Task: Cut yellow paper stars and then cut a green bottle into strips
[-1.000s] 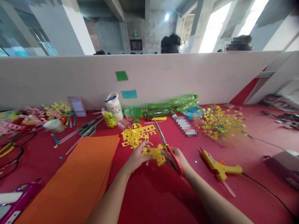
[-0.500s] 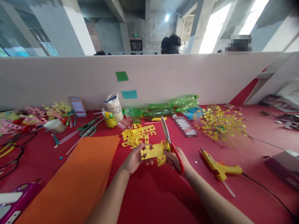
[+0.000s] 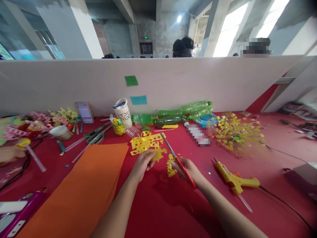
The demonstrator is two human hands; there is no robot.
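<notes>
My left hand [image 3: 141, 165] pinches a piece of yellow paper [image 3: 158, 154] with a jagged, star-like outline. In my right hand [image 3: 190, 169] is a pair of red-handled scissors [image 3: 182, 168], blades pointing up and to the left, apart from the paper. Below the blades, between my hands, lies a small heap of tiny yellow stars [image 3: 170, 166]. Just beyond my left hand are yellow paper scraps [image 3: 141, 145] with star-shaped holes.
Orange sheets [image 3: 81, 178] lie at left, a yellow glue gun [image 3: 237, 180] at right. Behind are green plastic bottles [image 3: 172, 118], a white cup [image 3: 123, 114] and a yellow star bouquet [image 3: 235, 132]. At far left, another person's hand [image 3: 12, 154] holds something yellow with a clear stick.
The perforated yellow strip has left my left hand, which now holds a jagged yellow piece. My right hand has tilted the scissors leftward. Another person's hand has come in at far left.
</notes>
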